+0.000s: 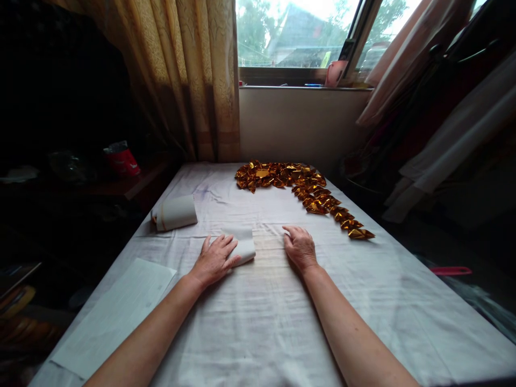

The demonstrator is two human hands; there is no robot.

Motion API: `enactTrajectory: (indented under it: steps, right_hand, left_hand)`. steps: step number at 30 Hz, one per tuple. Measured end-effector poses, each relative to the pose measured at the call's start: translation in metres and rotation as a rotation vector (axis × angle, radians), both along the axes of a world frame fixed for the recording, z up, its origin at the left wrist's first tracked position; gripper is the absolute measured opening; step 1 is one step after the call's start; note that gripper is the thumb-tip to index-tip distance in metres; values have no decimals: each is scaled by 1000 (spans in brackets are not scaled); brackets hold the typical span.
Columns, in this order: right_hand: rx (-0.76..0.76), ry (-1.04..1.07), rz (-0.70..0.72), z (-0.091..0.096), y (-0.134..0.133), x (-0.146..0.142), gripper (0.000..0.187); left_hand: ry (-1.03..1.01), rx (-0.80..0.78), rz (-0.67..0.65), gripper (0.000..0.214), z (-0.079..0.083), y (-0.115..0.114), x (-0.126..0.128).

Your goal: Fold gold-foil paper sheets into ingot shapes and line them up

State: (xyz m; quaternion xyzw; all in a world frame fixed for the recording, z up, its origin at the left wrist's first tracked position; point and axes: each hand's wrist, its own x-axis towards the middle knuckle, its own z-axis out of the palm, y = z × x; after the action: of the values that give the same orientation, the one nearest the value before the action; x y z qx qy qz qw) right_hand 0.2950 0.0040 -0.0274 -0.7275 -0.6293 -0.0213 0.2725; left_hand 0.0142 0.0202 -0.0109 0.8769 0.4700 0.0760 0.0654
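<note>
My left hand point(214, 259) lies flat with spread fingers on a small curled white sheet of paper point(244, 244) in the middle of the cloth-covered table point(258, 322). My right hand point(299, 247) rests palm down on the cloth just right of that sheet, fingers loosely together and holding nothing. A rolled bundle of white paper point(176, 213) lies to the left of my left hand. Several folded gold foil pieces point(306, 191) form a pile at the far side and a row trailing down the right.
A flat white sheet point(116, 312) lies at the table's near left edge. A red cup point(122, 158) stands on a dark shelf to the left. Curtains point(193, 80) and a window sill with a pink mug point(335, 73) are behind the table.
</note>
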Motion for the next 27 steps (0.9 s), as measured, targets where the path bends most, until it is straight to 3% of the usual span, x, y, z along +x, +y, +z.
enactTrajectory:
  steps: [2, 5, 7, 13, 17, 21, 27]
  right_hand:
    - [28, 13, 101, 2, -6, -10, 29]
    - [94, 77, 413, 6, -19, -29, 21]
    - [71, 107, 520, 10, -26, -42, 24]
    - [-62, 204, 478, 18, -39, -67, 38]
    - [-67, 273, 494, 17, -45, -66, 42]
    - [-22, 198, 556, 13, -48, -63, 49]
    - [27, 21, 549, 21, -50, -62, 17]
  left_hand:
    - [-32, 22, 30, 41, -3, -4, 1]
    - [-90, 55, 72, 38, -3, -10, 3]
    - [-114, 71, 91, 36, 0, -13, 3]
    - [-146, 117, 117, 33, 6, -19, 3]
    - [-154, 107, 127, 34, 5, -18, 2]
    - [-158, 84, 114, 31, 2, -16, 0]
    - [-199, 59, 82, 29, 2, -21, -4]
